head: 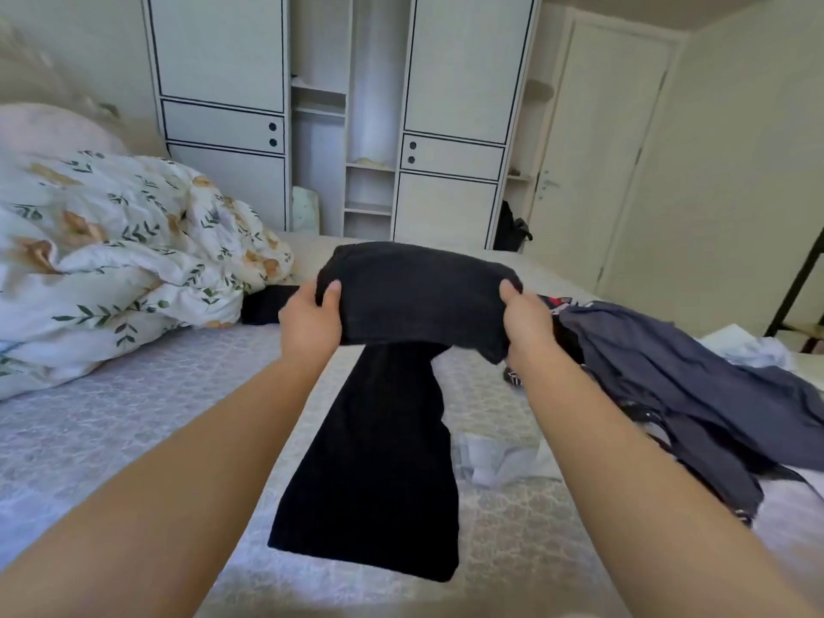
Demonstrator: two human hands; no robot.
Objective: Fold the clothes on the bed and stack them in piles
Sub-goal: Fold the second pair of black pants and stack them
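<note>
A black garment [414, 296], long like trousers, is lifted over the middle of the bed [133, 421]. Its upper part is folded over and held up; its lower part hangs down and lies on the mattress toward me. My left hand [312, 318] grips the folded part's left edge, thumb on top. At the right edge, my right hand [526, 323] grips it the same way. A heap of dark blue clothes [695, 394] lies on the bed to the right. Another black piece [263, 305] lies behind my left hand.
A crumpled floral duvet [120, 265] fills the bed's left side, with a pillow [49, 127] behind it. White cloth [495, 457] lies under the blue heap's edge. A white wardrobe [339, 113] and a door [597, 158] stand beyond the bed.
</note>
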